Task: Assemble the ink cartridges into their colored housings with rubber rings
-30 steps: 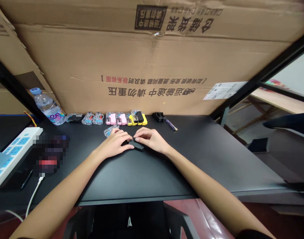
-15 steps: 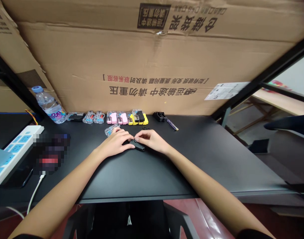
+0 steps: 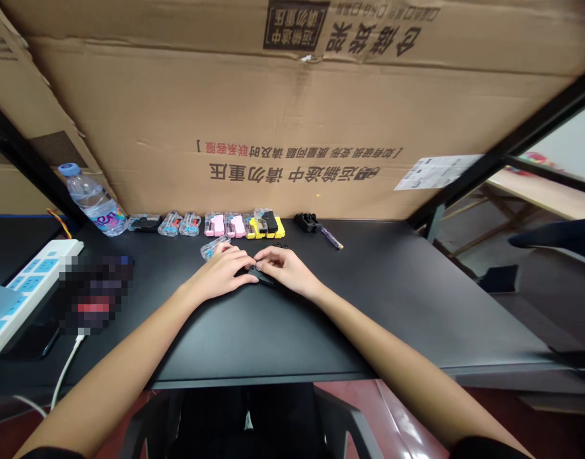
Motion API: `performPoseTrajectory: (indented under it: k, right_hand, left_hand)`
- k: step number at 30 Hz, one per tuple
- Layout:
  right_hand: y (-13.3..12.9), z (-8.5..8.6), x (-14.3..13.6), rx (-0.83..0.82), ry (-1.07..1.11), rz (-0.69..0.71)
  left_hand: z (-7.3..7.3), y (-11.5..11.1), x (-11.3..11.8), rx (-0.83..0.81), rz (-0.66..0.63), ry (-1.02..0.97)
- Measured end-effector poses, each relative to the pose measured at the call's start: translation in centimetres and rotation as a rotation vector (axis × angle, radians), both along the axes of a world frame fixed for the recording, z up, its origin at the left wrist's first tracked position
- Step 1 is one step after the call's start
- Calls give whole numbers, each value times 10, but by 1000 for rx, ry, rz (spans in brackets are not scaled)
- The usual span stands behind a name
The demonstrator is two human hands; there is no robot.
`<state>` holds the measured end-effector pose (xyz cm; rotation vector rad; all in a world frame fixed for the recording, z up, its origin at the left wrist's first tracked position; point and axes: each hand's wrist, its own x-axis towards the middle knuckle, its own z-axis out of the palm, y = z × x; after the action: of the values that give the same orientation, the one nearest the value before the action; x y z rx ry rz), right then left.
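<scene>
Low over the black tabletop, my left hand (image 3: 224, 274) grips a small black plastic casing piece (image 3: 263, 278) between thumb and fingers. My right hand (image 3: 291, 273) meets it from the other side, its thumb and bent fingertips pressed together on the top of the piece. Whether a smaller part sits in the right fingertips cannot be made out. A clear plastic casing (image 3: 214, 248) lies just behind my left fingers. Tiny black parts (image 3: 281, 245) rest behind my right hand.
Along the cardboard backing (image 3: 292, 102) stand pink casings (image 3: 216, 225), yellow casings (image 3: 258, 228), clear ones (image 3: 170, 224), black parts (image 3: 307, 222) and a screwdriver (image 3: 332, 238). At left are a water bottle (image 3: 94, 201), a power strip (image 3: 31, 284) and a cable (image 3: 65, 376).
My right hand has shifted slightly left and now covers more of the black casing piece. My left hand keeps its hold. The stored casings and tools stay where they were.
</scene>
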<state>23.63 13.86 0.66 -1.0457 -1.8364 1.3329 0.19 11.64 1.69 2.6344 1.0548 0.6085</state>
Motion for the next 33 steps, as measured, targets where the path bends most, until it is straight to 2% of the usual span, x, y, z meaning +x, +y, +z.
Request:
performPoseTrajectory:
  k: [17,33]
  right_hand:
    - [0,0,1,-19,33,2]
    - [3,1,6,-31,26,78]
  left_hand:
    - [-1,-1,4,-12,-6,-12]
    - [-3,0,2,-15,-8,-13]
